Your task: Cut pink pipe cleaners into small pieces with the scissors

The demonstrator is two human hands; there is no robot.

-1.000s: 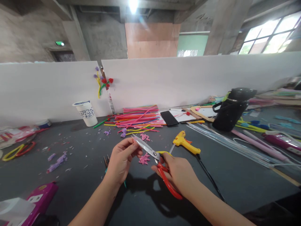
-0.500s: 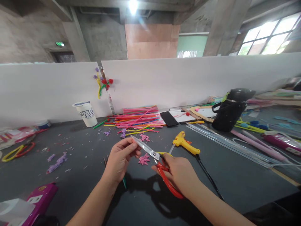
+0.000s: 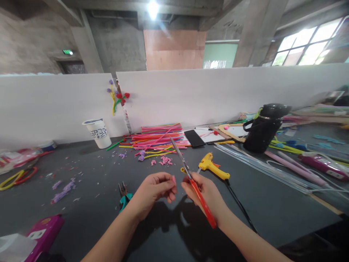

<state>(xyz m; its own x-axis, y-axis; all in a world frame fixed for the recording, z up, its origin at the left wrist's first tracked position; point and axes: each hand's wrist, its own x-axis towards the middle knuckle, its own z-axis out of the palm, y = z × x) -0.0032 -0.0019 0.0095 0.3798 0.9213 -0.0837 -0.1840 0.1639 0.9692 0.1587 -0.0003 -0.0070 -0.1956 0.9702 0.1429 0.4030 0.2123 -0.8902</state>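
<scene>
My left hand (image 3: 156,187) is closed, pinching a short pink pipe cleaner piece (image 3: 173,179) between thumb and fingertips. Close beside it, my right hand (image 3: 205,193) grips a pair of scissors (image 3: 200,200) by the red handles, the blades angled up and to the left. A small yellow end (image 3: 183,169) shows by the right fingers; whether they hold it I cannot tell. Beyond the hands lie cut pink pieces (image 3: 165,160). Teal-handled pliers (image 3: 124,198) lie left of my left forearm. A yellow glue gun (image 3: 214,166) lies past my right hand.
Pink and red pipe cleaners (image 3: 155,138) are piled at the back beside a black phone (image 3: 194,138). A white cup (image 3: 98,134) stands left, a black jug (image 3: 265,129) right. Purple scraps (image 3: 64,191) and a magenta box (image 3: 45,236) lie left. The glue gun's cord (image 3: 242,207) runs toward me.
My left hand has moved right, away from the scissor blades. The scissors have swung more upright. The pliers show more fully, and the nearer pink cluster no longer shows.
</scene>
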